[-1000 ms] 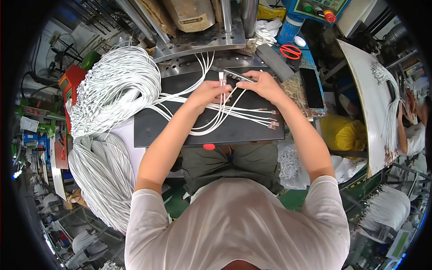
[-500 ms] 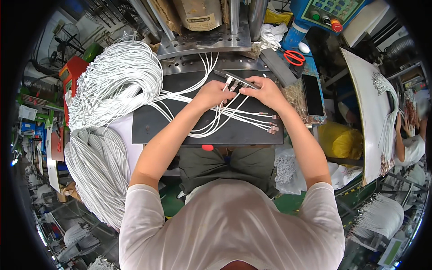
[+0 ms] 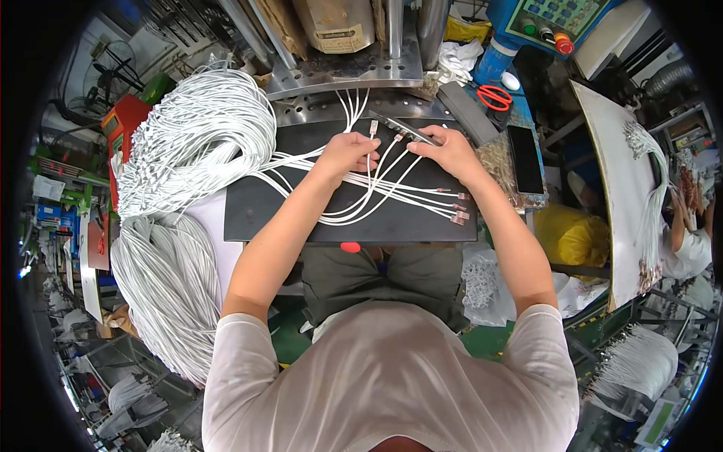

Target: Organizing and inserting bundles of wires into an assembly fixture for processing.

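Note:
Between finger and thumb, my left hand [image 3: 351, 155] pinches a white cable [image 3: 370, 162] just below its small clear plug [image 3: 373, 129], which points up. My right hand [image 3: 450, 156] grips the right end of a narrow dark metal bar [image 3: 393, 123], tilted down to the right over the black work surface [image 3: 252, 211]. Another cable end with a plug [image 3: 398, 138] sits against or just under the bar; whether it is seated there I cannot tell. Below my hands, several white cables run right and end in clear, pinkish plugs [image 3: 458, 217].
Big coils of white cable [image 3: 199, 135] are heaped at the left. A perforated steel press plate [image 3: 346, 75] stands behind the work surface. At right lie red-handled scissors [image 3: 494, 96], a phone [image 3: 525, 160] and a grey block [image 3: 463, 113]. A co-worker's arm [image 3: 679, 226] shows far right.
My left hand has drawn a cable plug away from the bar, slightly left and down. The bar, still in my right hand, has shifted a little right.

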Motion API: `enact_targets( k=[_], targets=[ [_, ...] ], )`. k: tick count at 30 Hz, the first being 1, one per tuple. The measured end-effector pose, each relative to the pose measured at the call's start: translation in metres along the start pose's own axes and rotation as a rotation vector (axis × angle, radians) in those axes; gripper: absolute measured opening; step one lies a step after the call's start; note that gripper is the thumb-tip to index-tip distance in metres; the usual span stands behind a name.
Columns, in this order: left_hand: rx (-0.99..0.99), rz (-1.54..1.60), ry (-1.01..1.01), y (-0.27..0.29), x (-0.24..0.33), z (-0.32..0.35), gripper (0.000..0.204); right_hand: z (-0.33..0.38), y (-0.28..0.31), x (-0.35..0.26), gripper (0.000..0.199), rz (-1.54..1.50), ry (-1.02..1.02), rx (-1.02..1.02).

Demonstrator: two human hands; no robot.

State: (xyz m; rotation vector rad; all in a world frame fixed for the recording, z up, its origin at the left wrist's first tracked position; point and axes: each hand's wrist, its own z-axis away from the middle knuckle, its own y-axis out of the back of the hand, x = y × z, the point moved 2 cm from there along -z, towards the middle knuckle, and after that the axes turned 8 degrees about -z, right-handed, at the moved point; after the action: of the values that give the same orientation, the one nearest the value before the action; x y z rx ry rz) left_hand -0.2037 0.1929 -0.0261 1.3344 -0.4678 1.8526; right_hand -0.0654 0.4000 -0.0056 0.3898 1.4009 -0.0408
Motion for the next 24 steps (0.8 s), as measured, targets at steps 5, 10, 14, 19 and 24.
enact_targets(
  k=[5, 10, 14, 19, 24],
  targets=[
    [-0.161, -0.057, 0.052, 0.015, -0.001, -0.001, 0.026, -0.005, 0.0, 0.007, 0.055, -0.059, -0.001, 0.019],
    [-0.211, -0.096, 0.088, 0.018, 0.001, 0.001, 0.026, -0.004, 0.002, 0.007, 0.055, -0.017, 0.025, -0.038],
    [-0.192, -0.093, 0.085, 0.017, 0.004, 0.004, 0.026, -0.001, 0.001, 0.001, 0.044, 0.066, -0.017, -0.088],
    [-0.134, -0.355, -0.019, 0.009, 0.013, 0.01, 0.033, 0.005, -0.006, -0.004, 0.034, 0.21, 0.072, 0.0],
    [0.265, -1.216, -0.26, 0.018, 0.027, 0.017, 0.037, 0.007, -0.008, -0.008, 0.029, 0.565, 0.31, 0.093]
  ],
)
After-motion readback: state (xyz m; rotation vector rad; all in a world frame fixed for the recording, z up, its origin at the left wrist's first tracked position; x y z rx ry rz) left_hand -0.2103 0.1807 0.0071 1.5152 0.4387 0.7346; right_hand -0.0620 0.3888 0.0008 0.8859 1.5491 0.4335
